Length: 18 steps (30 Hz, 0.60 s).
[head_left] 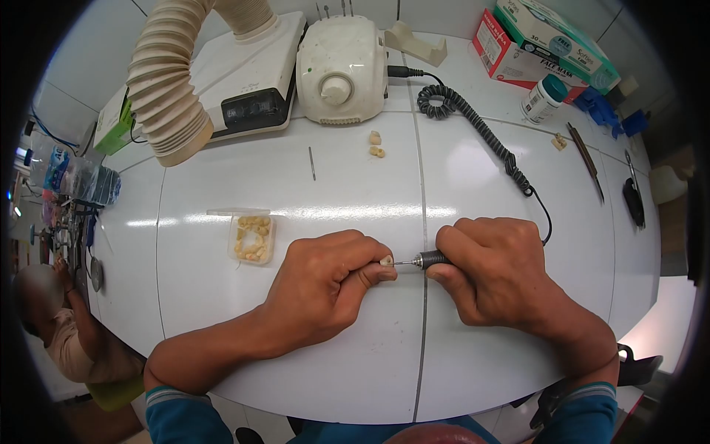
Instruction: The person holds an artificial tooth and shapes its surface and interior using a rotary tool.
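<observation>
My left hand (322, 285) is closed, pinching a small cream tooth-like piece (387, 261) between thumb and forefinger. Wrapped around a dark rotary handpiece (433, 258) is my right hand (495, 270). The handpiece points left, and its thin metal bur (405, 263) reaches the piece; whether it touches cannot be made out exactly. A coiled black cord (481, 122) joins the handpiece to a white control unit (342, 70) with a round knob. Left of my hands, a small clear box (272, 240) holds several yellowish tooth-like pieces (254, 223).
A ribbed extraction hose (166, 81) hangs at upper left. Loose tooth-like pieces (376, 151) and a thin bur (312, 164) lie behind my hands. At right are mask boxes (532, 55), a bottle (543, 99) and a brown-handled tool (586, 161). Another person (74, 333) sits at left.
</observation>
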Each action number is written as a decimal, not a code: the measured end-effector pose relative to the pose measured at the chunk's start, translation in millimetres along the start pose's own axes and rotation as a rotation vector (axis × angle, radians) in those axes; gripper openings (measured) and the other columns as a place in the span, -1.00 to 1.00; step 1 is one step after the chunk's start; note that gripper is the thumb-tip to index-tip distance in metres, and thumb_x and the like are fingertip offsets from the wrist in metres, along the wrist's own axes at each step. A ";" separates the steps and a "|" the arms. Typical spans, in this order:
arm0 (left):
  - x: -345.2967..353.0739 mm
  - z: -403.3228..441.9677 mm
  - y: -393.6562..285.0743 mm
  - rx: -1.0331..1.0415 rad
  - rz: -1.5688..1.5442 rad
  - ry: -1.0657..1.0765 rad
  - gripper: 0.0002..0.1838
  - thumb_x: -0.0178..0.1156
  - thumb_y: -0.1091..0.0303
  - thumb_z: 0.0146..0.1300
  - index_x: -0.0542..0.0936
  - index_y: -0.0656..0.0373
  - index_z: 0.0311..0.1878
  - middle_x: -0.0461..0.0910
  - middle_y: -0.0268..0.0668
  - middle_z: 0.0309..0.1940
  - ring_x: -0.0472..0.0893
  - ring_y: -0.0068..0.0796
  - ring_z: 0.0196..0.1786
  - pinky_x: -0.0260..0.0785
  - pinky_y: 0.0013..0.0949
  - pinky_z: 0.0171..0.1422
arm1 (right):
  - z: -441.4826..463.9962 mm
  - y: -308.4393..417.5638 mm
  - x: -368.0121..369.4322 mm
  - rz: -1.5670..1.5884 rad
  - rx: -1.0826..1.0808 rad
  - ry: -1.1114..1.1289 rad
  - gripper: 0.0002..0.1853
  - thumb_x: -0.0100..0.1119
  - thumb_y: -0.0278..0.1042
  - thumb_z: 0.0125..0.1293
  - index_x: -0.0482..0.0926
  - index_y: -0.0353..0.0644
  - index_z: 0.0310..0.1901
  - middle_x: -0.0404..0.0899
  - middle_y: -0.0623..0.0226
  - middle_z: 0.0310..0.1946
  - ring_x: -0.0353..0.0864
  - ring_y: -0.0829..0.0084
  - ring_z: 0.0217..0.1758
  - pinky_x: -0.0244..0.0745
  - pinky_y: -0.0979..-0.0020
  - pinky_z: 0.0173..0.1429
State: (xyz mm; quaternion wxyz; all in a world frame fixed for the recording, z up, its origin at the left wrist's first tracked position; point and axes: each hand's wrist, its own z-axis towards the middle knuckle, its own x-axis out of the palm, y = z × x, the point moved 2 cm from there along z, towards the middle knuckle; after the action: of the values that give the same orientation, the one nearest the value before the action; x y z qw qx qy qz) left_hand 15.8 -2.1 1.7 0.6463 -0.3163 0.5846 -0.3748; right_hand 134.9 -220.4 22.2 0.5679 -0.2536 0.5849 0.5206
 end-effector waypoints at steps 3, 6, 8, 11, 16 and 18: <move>1.2 0.1 -0.1 0.002 -0.012 -0.012 -0.95 0.45 0.52 0.50 0.82 0.30 -0.07 0.77 -0.12 -0.34 0.73 -0.20 -0.37 0.53 -0.25 -0.23 | -0.9 -0.9 1.9 -0.002 0.035 0.004 -0.67 0.44 -0.03 0.56 0.62 -0.07 -0.26 0.53 0.35 -0.53 0.60 0.20 -0.56 0.41 0.16 -0.46; 1.7 0.1 0.6 0.004 -0.024 -0.023 -0.93 0.46 0.49 0.51 0.81 0.28 -0.08 0.76 -0.10 -0.34 0.71 -0.14 -0.39 0.52 -0.22 -0.24 | -0.2 0.1 -0.3 0.001 0.009 0.017 -0.66 0.44 -0.03 0.56 0.62 -0.07 -0.26 0.53 0.35 -0.53 0.59 0.21 -0.57 0.40 0.16 -0.47; 2.0 0.2 0.7 0.004 -0.027 -0.026 -0.94 0.46 0.49 0.50 0.81 0.29 -0.08 0.76 -0.10 -0.35 0.71 -0.14 -0.39 0.52 -0.22 -0.24 | -0.6 -0.9 1.5 -0.005 0.022 0.002 -0.66 0.44 -0.02 0.56 0.62 -0.07 -0.26 0.54 0.36 -0.53 0.60 0.22 -0.57 0.40 0.16 -0.47; 1.7 0.1 1.1 0.008 -0.022 -0.024 -0.94 0.46 0.49 0.50 0.81 0.29 -0.09 0.75 -0.10 -0.35 0.71 -0.15 -0.39 0.52 -0.21 -0.25 | -0.1 0.0 0.7 -0.010 0.013 0.003 -0.66 0.44 -0.02 0.56 0.62 -0.07 -0.26 0.54 0.36 -0.53 0.60 0.23 -0.56 0.40 0.17 -0.47; -1.1 0.7 -1.1 -0.009 0.022 0.015 -0.95 0.44 0.57 0.48 0.83 0.31 -0.07 0.79 -0.15 -0.33 0.76 -0.34 -0.34 0.53 -0.31 -0.21 | -0.5 -0.1 0.5 -0.019 0.018 0.012 -0.66 0.44 -0.01 0.57 0.62 -0.07 -0.25 0.55 0.36 -0.52 0.61 0.23 -0.56 0.41 0.17 -0.46; -0.8 0.5 -0.3 -0.003 0.015 0.008 -0.95 0.44 0.57 0.48 0.83 0.31 -0.07 0.79 -0.15 -0.33 0.76 -0.34 -0.34 0.53 -0.31 -0.21 | -0.5 0.0 0.6 -0.019 0.012 0.010 -0.66 0.43 -0.01 0.57 0.62 -0.07 -0.25 0.55 0.36 -0.52 0.61 0.22 -0.56 0.41 0.17 -0.46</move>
State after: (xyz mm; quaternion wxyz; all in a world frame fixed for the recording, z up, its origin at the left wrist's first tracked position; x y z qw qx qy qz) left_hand 16.2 -1.6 2.4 0.6464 -0.3114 0.5900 -0.3704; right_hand 134.6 -220.6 21.5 0.5713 -0.2586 0.5884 0.5104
